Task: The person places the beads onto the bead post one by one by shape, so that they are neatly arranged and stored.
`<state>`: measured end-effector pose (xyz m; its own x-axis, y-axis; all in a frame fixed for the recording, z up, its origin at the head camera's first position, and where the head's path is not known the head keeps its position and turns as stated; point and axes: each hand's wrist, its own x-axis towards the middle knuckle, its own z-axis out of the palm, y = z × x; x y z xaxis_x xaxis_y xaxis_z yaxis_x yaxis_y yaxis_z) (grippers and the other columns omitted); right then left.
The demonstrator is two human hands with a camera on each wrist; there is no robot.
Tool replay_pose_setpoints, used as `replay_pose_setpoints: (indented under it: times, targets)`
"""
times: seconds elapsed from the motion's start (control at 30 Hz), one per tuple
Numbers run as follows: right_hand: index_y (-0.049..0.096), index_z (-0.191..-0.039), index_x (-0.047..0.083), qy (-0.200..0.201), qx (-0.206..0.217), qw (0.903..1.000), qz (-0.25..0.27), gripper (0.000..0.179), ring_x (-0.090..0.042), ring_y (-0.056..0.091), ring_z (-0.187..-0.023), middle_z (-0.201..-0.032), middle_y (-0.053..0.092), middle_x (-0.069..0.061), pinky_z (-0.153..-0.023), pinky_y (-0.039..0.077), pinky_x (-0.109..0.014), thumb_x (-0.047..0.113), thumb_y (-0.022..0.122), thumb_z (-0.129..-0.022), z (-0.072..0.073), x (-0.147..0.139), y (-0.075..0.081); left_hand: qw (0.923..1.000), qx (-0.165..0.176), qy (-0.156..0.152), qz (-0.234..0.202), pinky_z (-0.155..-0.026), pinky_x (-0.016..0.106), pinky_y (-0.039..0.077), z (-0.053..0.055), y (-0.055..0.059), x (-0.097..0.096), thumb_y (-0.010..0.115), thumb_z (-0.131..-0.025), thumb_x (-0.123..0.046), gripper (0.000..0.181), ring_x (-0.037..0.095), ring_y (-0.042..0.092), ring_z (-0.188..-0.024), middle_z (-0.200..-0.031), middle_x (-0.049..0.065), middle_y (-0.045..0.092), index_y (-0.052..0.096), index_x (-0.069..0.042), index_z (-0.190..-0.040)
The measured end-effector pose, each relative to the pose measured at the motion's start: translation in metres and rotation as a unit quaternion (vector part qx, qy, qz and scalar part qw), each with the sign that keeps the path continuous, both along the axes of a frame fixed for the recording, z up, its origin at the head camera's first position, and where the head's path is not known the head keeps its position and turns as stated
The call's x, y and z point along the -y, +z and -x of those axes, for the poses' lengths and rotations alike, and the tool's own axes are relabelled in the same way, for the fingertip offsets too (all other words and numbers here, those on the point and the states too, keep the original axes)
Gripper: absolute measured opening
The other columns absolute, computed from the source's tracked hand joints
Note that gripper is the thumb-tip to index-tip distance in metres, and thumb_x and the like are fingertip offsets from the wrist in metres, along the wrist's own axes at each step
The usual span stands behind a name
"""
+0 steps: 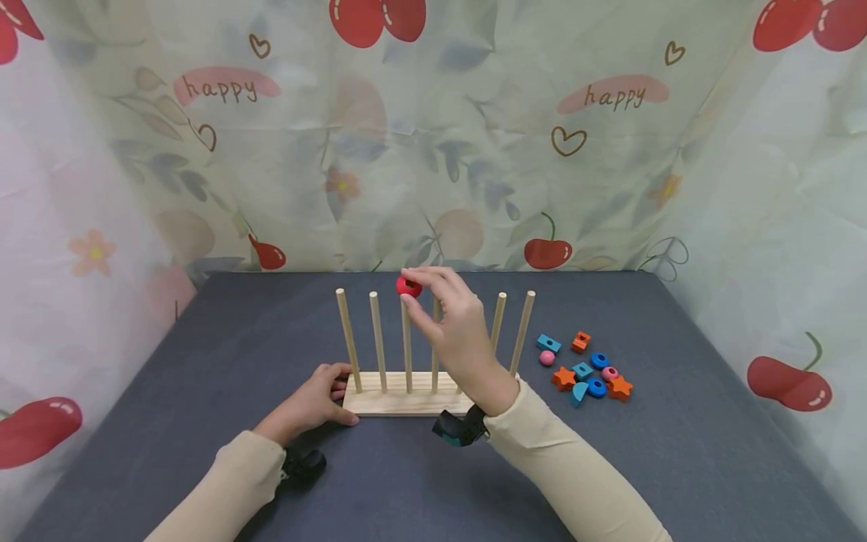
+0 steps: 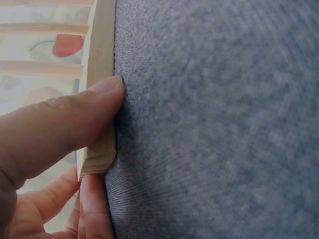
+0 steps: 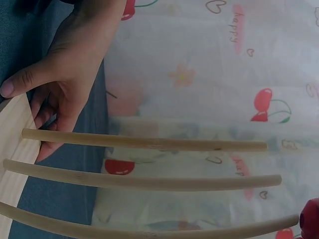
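Observation:
A wooden peg stand (image 1: 406, 405) with several upright dowels stands on the dark table. My left hand (image 1: 314, 395) grips its left end. In the left wrist view, the thumb (image 2: 102, 94) lies along the front edge, and other fingers touch the end of the base. Between thumb and fingertips, my right hand (image 1: 460, 331) pinches a round red bead (image 1: 409, 287) at the top of the third dowel from the left. The right wrist view shows only part of this bead (image 3: 310, 221), by the dowel's tip. Part of the right-hand dowels is hidden behind the right hand.
To the right of the stand lies a loose group of small pieces: orange stars (image 1: 619, 388), blue rings (image 1: 599, 360), pink beads (image 1: 547, 358), blue blocks (image 1: 549, 343) and an orange block (image 1: 580, 342). A patterned curtain (image 1: 406, 150) hangs behind the table.

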<state>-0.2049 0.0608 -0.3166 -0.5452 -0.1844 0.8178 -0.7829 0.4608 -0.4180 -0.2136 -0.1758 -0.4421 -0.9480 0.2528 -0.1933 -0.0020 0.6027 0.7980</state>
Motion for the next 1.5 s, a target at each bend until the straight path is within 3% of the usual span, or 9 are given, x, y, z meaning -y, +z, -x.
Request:
replay_pose_setpoints:
  times: [0.1, 0.23, 0.37, 0.47, 0.6, 0.8, 0.9, 1.3, 1.5]
  targets:
    - [0.067, -0.116, 0.004, 0.003, 0.009, 0.9999, 0.007, 0.029, -0.016, 0.058, -0.089, -0.111, 0.065, -0.010, -0.060, 0.044, -0.028, 0.012, 0.071, -0.088, 0.002, 0.001, -0.003, 1.0000, 0.001, 0.004, 0.000, -0.103, 0.046, 0.044, 0.000, 0.000, 0.000, 0.088, -0.063, 0.000, 0.085, 0.032, 0.050, -0.117, -0.125, 0.021, 0.040, 0.044, 0.006, -0.135]
    - [0.067, -0.116, 0.005, 0.012, 0.038, 0.9990, 0.020, 0.031, -0.016, 0.060, -0.094, -0.109, 0.064, -0.008, -0.077, 0.053, -0.026, 0.014, 0.072, -0.087, 0.004, 0.002, -0.006, 1.0000, 0.001, 0.003, 0.001, -0.102, 0.046, 0.044, 0.000, 0.000, 0.001, 0.088, -0.063, 0.001, 0.085, 0.032, 0.050, -0.117, -0.125, 0.021, 0.039, 0.044, 0.006, -0.135]
    - [0.067, -0.117, 0.007, 0.028, 0.095, 0.9937, 0.053, 0.033, -0.015, 0.061, -0.098, -0.108, 0.064, -0.006, -0.088, 0.053, -0.029, 0.015, 0.073, -0.086, 0.005, 0.004, -0.008, 1.0000, 0.002, 0.005, 0.003, -0.102, 0.046, 0.044, 0.000, 0.000, 0.000, 0.088, -0.063, 0.001, 0.085, 0.032, 0.050, -0.116, -0.125, 0.020, 0.039, 0.044, 0.006, -0.135]
    - [0.064, -0.119, 0.007, 0.046, 0.149, 0.9834, 0.093, 0.035, -0.016, 0.061, -0.099, -0.110, 0.065, -0.006, -0.089, 0.051, -0.030, 0.015, 0.073, -0.086, 0.005, 0.007, -0.011, 1.0000, 0.003, 0.007, 0.005, -0.103, 0.047, 0.043, -0.001, 0.001, 0.000, 0.088, -0.063, 0.000, 0.085, 0.032, 0.050, -0.116, -0.125, 0.020, 0.040, 0.045, 0.005, -0.135]
    - [0.059, -0.122, 0.006, 0.070, 0.213, 0.9627, 0.152, 0.039, -0.019, 0.059, -0.100, -0.113, 0.064, -0.008, -0.089, 0.049, -0.030, 0.014, 0.072, -0.087, 0.005, 0.010, -0.016, 0.9999, 0.004, 0.007, 0.007, -0.103, 0.047, 0.043, -0.001, 0.001, 0.001, 0.088, -0.063, -0.001, 0.085, 0.032, 0.049, -0.116, -0.125, 0.020, 0.040, 0.044, 0.005, -0.135]
    - [0.056, -0.125, 0.006, 0.092, 0.269, 0.9386, 0.196, 0.042, -0.021, 0.057, -0.101, -0.116, 0.061, -0.010, -0.094, 0.048, -0.041, 0.012, 0.071, -0.088, 0.004, 0.012, -0.029, 1.0000, 0.004, 0.005, 0.004, -0.102, 0.046, 0.044, -0.001, 0.001, 0.002, 0.088, -0.063, 0.000, 0.084, 0.032, 0.050, -0.116, -0.125, 0.020, 0.039, 0.045, 0.006, -0.135]
    - [0.056, -0.125, 0.007, 0.094, 0.291, 0.9308, 0.201, 0.040, -0.021, 0.057, -0.103, -0.117, 0.061, -0.009, -0.096, 0.047, -0.044, 0.015, 0.071, -0.088, 0.002, 0.012, -0.037, 1.0000, 0.002, 0.003, 0.003, -0.102, 0.046, 0.044, -0.001, 0.001, 0.002, 0.088, -0.063, 0.000, 0.083, 0.031, 0.050, -0.115, -0.124, 0.021, 0.039, 0.045, 0.006, -0.135]
    - [0.060, -0.119, 0.007, 0.078, 0.388, 0.9016, 0.174, 0.032, -0.022, 0.059, -0.103, -0.110, 0.063, -0.010, -0.093, 0.045, -0.038, 0.019, 0.068, -0.090, -0.004, 0.007, -0.079, 1.0000, 0.002, 0.002, 0.005, -0.103, 0.046, 0.044, -0.002, 0.005, -0.001, 0.088, -0.063, 0.000, 0.085, 0.032, 0.049, -0.115, -0.124, 0.022, 0.039, 0.043, 0.007, -0.136]
    - [0.060, -0.117, 0.006, 0.074, 0.406, 0.8986, 0.148, 0.030, -0.021, 0.059, -0.098, -0.107, 0.064, -0.011, -0.087, 0.046, -0.033, 0.018, 0.068, -0.090, -0.004, 0.005, -0.102, 0.9999, 0.006, 0.006, 0.007, -0.103, 0.047, 0.043, -0.002, 0.003, -0.001, 0.087, -0.064, 0.000, 0.086, 0.033, 0.049, -0.116, -0.126, 0.022, 0.038, 0.042, 0.007, -0.136]
